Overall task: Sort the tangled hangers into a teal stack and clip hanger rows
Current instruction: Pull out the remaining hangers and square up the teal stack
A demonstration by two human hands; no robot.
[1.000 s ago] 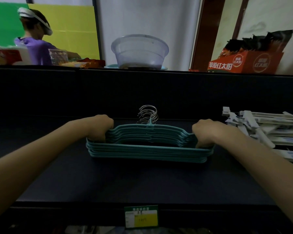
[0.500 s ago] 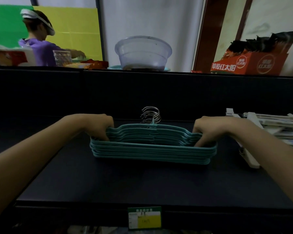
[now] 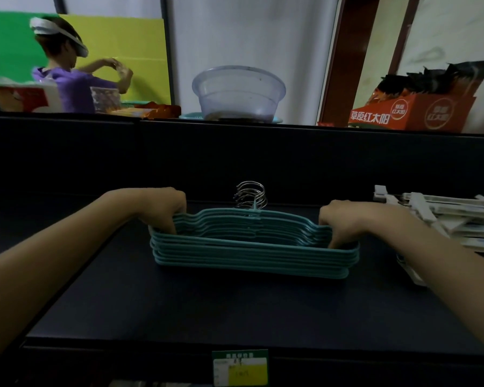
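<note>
A stack of several teal hangers (image 3: 252, 254) lies flat in the middle of the dark shelf (image 3: 235, 311), its metal hooks (image 3: 250, 194) bunched together and pointing away from me. My left hand (image 3: 162, 209) curls over the stack's left shoulder, fingers tucked down inside the frames. At the stack's right end my right hand (image 3: 342, 223) presses its fingertips onto the top hangers. A pile of white clip hangers (image 3: 442, 216) rests at the shelf's right, behind my right forearm.
A green and yellow price tag (image 3: 240, 367) hangs on the shelf's front edge. The top ledge carries a clear plastic bowl (image 3: 238, 93) and an orange carton (image 3: 411, 111). A person in purple (image 3: 67, 82) works at the far left.
My right hand has shifted from gripping the stack's right end to resting its fingertips on top. The stack sits a little further right. The person at the back has raised both hands.
</note>
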